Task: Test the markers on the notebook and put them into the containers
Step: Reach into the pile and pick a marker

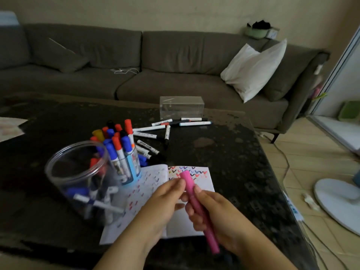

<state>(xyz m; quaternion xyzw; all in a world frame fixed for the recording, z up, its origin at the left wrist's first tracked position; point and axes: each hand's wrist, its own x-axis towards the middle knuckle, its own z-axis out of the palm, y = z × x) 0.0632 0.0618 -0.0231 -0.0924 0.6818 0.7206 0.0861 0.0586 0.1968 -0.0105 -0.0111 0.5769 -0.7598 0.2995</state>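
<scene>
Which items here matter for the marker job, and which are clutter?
Job: pink marker in both hands (left, right), notebook, clear tub, marker cup, loose markers.
Clutter: clear box, pillow, fan base.

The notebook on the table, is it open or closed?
Open. The notebook lies spread flat on the table, both pages showing rows of coloured check marks, beneath the hands holding a pink marker.

Both hands, right hand (218,217) and left hand (165,199), hold a pink marker (196,207) over the open notebook (202,184)

Both forearms are bare, with no sleeves, rings or watch visible.
</scene>
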